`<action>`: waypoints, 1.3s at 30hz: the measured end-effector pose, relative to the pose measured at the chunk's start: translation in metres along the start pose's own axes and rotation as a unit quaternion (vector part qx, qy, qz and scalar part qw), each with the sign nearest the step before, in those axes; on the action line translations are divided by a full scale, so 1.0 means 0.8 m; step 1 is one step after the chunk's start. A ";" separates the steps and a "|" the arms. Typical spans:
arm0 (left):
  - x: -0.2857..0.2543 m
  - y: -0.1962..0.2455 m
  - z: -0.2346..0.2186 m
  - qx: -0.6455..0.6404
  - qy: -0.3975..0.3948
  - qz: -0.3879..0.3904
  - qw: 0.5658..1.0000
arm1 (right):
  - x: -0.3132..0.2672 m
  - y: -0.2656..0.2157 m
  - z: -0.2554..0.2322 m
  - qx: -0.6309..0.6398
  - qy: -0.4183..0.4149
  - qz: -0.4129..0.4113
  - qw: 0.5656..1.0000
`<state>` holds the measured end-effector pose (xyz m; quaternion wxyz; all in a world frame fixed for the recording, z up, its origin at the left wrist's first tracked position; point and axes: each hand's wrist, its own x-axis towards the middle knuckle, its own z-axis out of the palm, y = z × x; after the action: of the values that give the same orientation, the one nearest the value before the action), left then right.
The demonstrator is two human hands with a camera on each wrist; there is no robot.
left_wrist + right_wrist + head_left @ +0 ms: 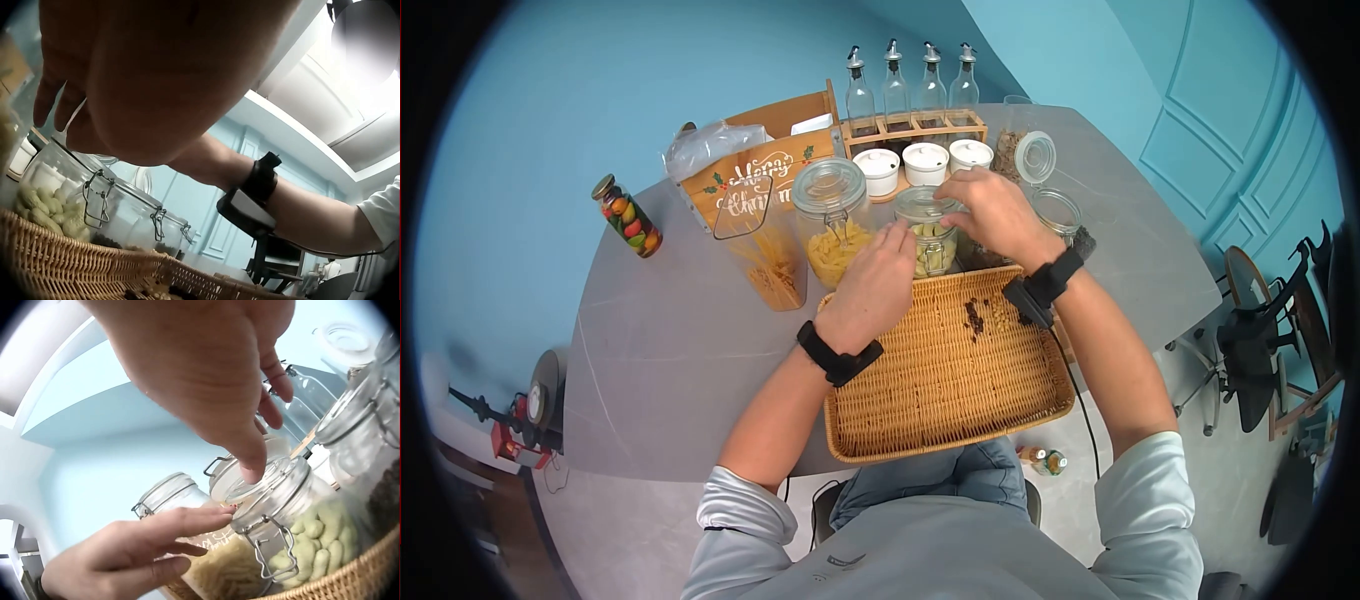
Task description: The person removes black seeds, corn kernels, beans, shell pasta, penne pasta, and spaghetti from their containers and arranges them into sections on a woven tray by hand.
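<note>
A glass clip-top jar of peanuts in their shells stands just behind the wicker basket. Its wire clasp hangs loose at the front. My left hand reaches in from the left, fingers extended, fingertips right at the jar's rim. Over the jar's glass lid, my right hand comes from the right with thumb and fingers spread apart, the thumb tip overlapping the lid's edge in the right wrist view. A larger clip-top jar of pasta stands to the left.
Dark and pale bits lie in the basket's far right part. A tall container of spaghetti, white lidded pots, glass bottles, a wooden box and an open-lidded jar surround the work area.
</note>
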<state>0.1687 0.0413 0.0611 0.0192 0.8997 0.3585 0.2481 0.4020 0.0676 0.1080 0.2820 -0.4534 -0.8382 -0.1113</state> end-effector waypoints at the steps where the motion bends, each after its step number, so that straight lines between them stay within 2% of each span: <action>1: 0.001 -0.001 0.002 0.027 0.069 0.051 0.996 | 0.010 0.005 -0.003 -0.008 -0.029 -0.033 0.999; 2: 0.001 -0.003 0.002 0.027 0.068 0.053 0.996 | 0.020 0.009 -0.005 -0.008 -0.028 -0.031 0.999; 4: 0.002 -0.004 -0.005 -0.008 0.011 0.028 1.000 | 0.040 0.019 -0.008 0.064 -0.046 0.079 0.994; 5: 0.003 -0.005 -0.006 -0.007 0.009 0.028 1.000 | 0.051 0.036 0.002 0.129 -0.035 0.081 0.988; 6: 0.005 -0.005 -0.008 -0.017 0.001 0.027 0.999 | 0.064 0.049 0.018 0.131 -0.033 0.081 0.987; 8: 0.008 -0.006 -0.008 -0.022 -0.006 0.028 0.999 | 0.089 0.074 0.059 0.191 0.035 0.163 0.967; 10: 0.006 -0.006 -0.002 -0.028 0.017 0.030 0.999 | 0.101 0.094 0.095 0.178 0.047 0.152 0.971; 12: 0.006 -0.007 0.003 -0.023 0.024 0.039 0.999 | 0.110 0.106 0.126 0.076 -0.050 0.188 0.978; 14: 0.005 -0.008 0.005 -0.022 0.030 0.044 0.998 | 0.123 0.094 0.129 0.050 -0.075 0.197 0.976; 16: 0.003 -0.006 0.004 -0.023 0.028 0.045 0.998 | 0.134 0.082 0.117 0.139 -0.266 0.325 0.897; 18: 0.002 -0.006 0.002 -0.031 0.026 0.046 0.998 | 0.129 0.068 0.112 0.142 -0.275 0.327 0.893; 19: 0.001 -0.007 0.001 -0.035 0.025 0.047 0.998 | 0.130 0.061 0.109 0.045 -0.317 0.218 0.922; 20: 0.002 -0.008 0.000 -0.037 0.024 0.050 0.998 | 0.131 0.055 0.106 -0.052 -0.352 0.103 0.929; 21: 0.002 -0.009 -0.001 -0.031 0.017 0.055 0.998 | 0.135 0.068 0.127 -0.051 -0.387 0.097 0.916; 22: 0.002 -0.011 -0.002 -0.025 0.010 0.060 0.998 | 0.135 0.061 0.121 -0.049 -0.388 0.098 0.915; 24: 0.000 -0.013 -0.002 -0.030 0.006 0.060 0.998 | 0.133 0.041 0.104 0.043 -0.356 0.218 0.907; 25: 0.000 -0.014 -0.002 -0.035 0.004 0.061 0.997 | 0.129 0.040 0.106 0.007 -0.296 0.196 0.935; 26: -0.001 -0.016 -0.002 -0.037 0.002 0.060 0.998 | 0.127 0.043 0.106 0.009 -0.300 0.198 0.933; 28: -0.001 -0.017 -0.005 -0.063 0.002 0.062 0.996 | 0.122 0.050 0.100 -0.037 -0.183 0.118 0.975; 30: -0.002 -0.017 -0.006 -0.066 -0.001 0.058 0.996 | 0.117 0.032 0.064 0.049 -0.142 0.014 0.989; 31: -0.002 -0.017 -0.007 -0.063 -0.002 0.057 0.996 | 0.119 0.006 0.034 0.103 -0.281 0.106 0.948; 32: -0.002 -0.018 -0.009 -0.065 -0.005 0.061 0.996 | 0.114 -0.001 0.036 0.102 -0.280 0.110 0.948; 34: -0.001 -0.018 -0.012 -0.076 -0.016 0.057 0.995 | 0.105 -0.008 0.039 -0.037 -0.434 0.079 0.897; 35: 0.000 -0.017 -0.011 -0.075 -0.018 0.062 0.995 | 0.098 -0.006 0.049 -0.058 -0.399 0.041 0.914; 36: 0.000 -0.018 -0.009 -0.070 -0.021 0.060 0.996 | 0.099 -0.003 0.060 -0.057 -0.396 0.045 0.916; 38: 0.000 -0.017 -0.010 -0.062 -0.027 0.058 0.996 | 0.107 -0.008 0.074 -0.052 -0.496 0.128 0.857; 39: 0.000 -0.015 -0.011 -0.061 -0.025 0.055 0.996 | 0.106 -0.007 0.077 -0.011 -0.493 0.136 0.859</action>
<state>0.1573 0.0487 0.0661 0.0697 0.9212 0.2921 0.2473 0.3383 0.1508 0.1067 -0.1610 -0.5618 -0.7961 0.1568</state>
